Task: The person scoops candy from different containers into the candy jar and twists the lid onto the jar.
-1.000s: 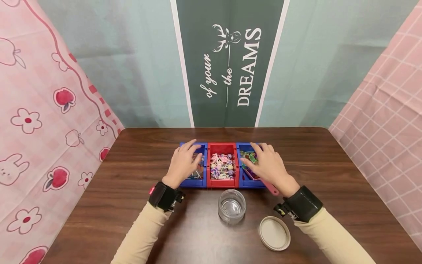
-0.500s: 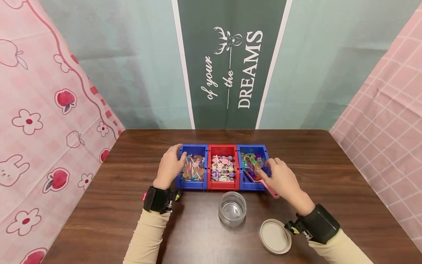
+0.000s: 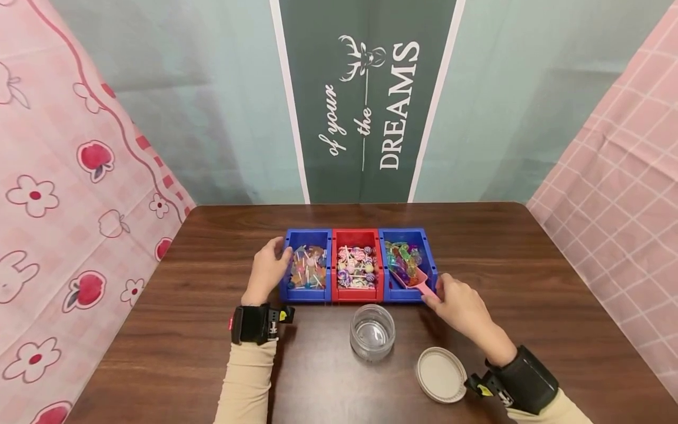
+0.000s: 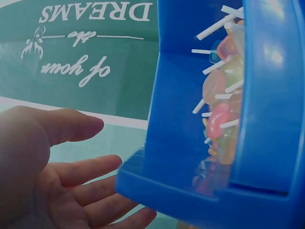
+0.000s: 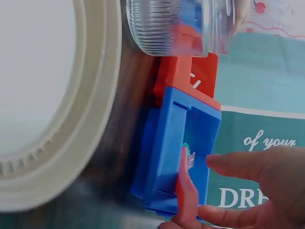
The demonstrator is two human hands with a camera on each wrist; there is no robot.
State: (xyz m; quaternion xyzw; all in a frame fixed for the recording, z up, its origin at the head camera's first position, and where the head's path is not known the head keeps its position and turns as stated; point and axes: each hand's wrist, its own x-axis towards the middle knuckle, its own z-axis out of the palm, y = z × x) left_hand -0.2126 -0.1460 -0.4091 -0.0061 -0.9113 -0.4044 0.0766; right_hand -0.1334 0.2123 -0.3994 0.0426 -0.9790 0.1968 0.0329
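Note:
In the head view, my left hand point(image 3: 265, 271) is beside the left blue bin point(image 3: 290, 235), which holds clear, coloured lollipops point(image 3: 309, 266). Its fingers reach along the bin's outer side, with the thumb apart in the left wrist view. My right hand point(image 3: 463, 306) is at the handle of a pink scoop point(image 3: 418, 281). The scoop's head lies among shiny coloured pieces point(image 3: 404, 256) in the right blue bin point(image 3: 410, 237). In the right wrist view, fingertips touch the scoop's handle point(image 5: 187, 193), while the thumb point(image 5: 233, 163) stays straight and apart from it.
Between the blue bins stands a red bin point(image 3: 356, 237) of small lollipops. A glass jar point(image 3: 372, 333) stands open in front of it. A round pale lid point(image 3: 441, 375) lies on the wooden table point(image 3: 175, 353), right of the jar. Cloth backdrops surround the table.
My left hand has moved from over the left bin to its outer side. My right hand has drawn back from over the right bin to the scoop's handle. The jar and lid stay put.

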